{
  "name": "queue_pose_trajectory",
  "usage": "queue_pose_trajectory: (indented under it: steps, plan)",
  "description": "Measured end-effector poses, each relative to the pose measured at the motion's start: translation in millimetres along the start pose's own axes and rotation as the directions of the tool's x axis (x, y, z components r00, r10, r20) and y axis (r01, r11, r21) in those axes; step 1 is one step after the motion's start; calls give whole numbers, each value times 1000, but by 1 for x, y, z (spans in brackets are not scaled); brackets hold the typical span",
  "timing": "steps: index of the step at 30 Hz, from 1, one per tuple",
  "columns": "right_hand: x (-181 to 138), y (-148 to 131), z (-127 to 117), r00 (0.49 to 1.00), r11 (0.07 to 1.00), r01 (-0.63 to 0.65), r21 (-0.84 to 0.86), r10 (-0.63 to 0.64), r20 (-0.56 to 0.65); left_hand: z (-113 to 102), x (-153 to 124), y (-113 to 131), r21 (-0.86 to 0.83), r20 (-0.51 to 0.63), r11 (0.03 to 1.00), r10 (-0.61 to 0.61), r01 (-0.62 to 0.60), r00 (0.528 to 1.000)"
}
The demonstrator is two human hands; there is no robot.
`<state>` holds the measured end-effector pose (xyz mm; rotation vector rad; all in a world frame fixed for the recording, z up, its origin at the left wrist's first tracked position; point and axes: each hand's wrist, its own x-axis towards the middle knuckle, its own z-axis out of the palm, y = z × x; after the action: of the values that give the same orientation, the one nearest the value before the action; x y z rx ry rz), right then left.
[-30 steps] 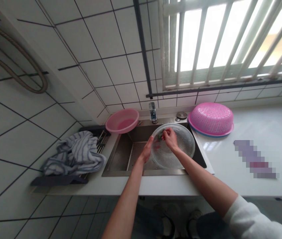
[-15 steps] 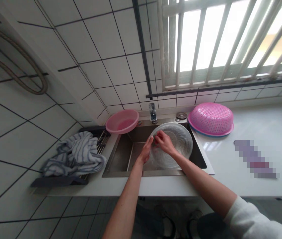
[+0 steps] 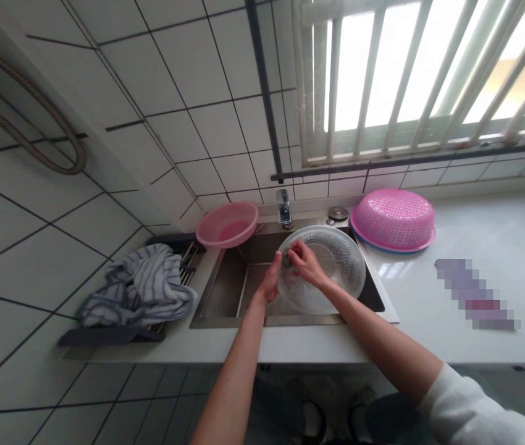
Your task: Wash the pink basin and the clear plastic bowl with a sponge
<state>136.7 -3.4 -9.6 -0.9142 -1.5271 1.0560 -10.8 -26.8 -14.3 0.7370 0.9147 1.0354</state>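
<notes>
A clear, ribbed plastic basin (image 3: 342, 266) is tilted over the right part of the steel sink (image 3: 225, 287). At its left rim my left hand (image 3: 270, 279) is closed, the thumb up along the edge and the other fingers partly hidden behind the wall. My right hand (image 3: 307, 264) is over the basin's inner left side. Its fingers are bent round a small green cloth or scouring pad (image 3: 287, 256), pressed near the rim; most of it is covered by the fingers.
Left of the faucet (image 3: 283, 207) leans a pink basin (image 3: 228, 225). An upside-down pink colander (image 3: 394, 216) sits on the counter (image 3: 489, 228) at right, near a drain cover (image 3: 338, 214). A striped towel (image 3: 142, 287) lies on a dish rack (image 3: 118, 337) at left.
The clear basin has shifted slightly right and turned a little between my hands. My right hand has moved slightly, and more of the green thing shows.
</notes>
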Motion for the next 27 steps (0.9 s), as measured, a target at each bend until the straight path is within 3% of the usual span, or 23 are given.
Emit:
queue_pose_trajectory:
  steps: [2,4,6,7,9,11,12,14,16,18,20,22,24,25,27]
  plan:
    - [-2,5,2,985,999,16,-34,-10,170,-2,0,0,7,-26,999,37,-37,999]
    - [-5,11,5,929,998,23,-52,-2,371,-4,1,0,16,-69,996,89,-88,994]
    - [-6,14,7,908,999,9,-34,6,419,-6,1,0,19,-98,994,112,-110,989]
    - [-5,13,7,928,1000,0,-14,6,372,-5,1,-1,16,-102,995,105,-103,989]
    - [-2,10,5,988,999,-15,40,8,155,-3,1,-3,-5,-88,997,72,-73,993]
    - [1,5,2,998,997,-15,82,20,-62,1,1,-4,-29,-59,999,41,-43,997]
    - [1,4,1,995,996,-15,86,23,-93,2,1,-4,-34,-50,999,33,-34,998]
    - [-1,6,1,998,998,-24,59,20,63,2,0,-3,-25,-55,999,35,-37,998]
    - [-5,11,4,942,999,-31,5,28,334,-1,0,-1,3,-91,998,66,-66,994]
    - [-8,14,6,892,999,-15,-38,31,450,-4,-1,0,38,-143,994,106,-101,984]
    - [-7,13,6,935,999,4,-53,16,355,-5,-2,0,62,-168,993,111,-102,979]
    - [-3,8,3,993,1000,-1,-31,5,119,-2,-2,-1,67,-150,996,73,-64,986]
    - [1,4,-1,996,1000,-17,12,18,-91,2,-1,-2,57,-99,998,25,-20,995]
    - [1,3,-1,992,999,-25,25,28,-122,3,-1,-2,51,-80,999,18,-14,997]
    - [0,6,0,999,999,-36,25,36,-6,3,-1,-2,38,-78,998,49,-46,996]
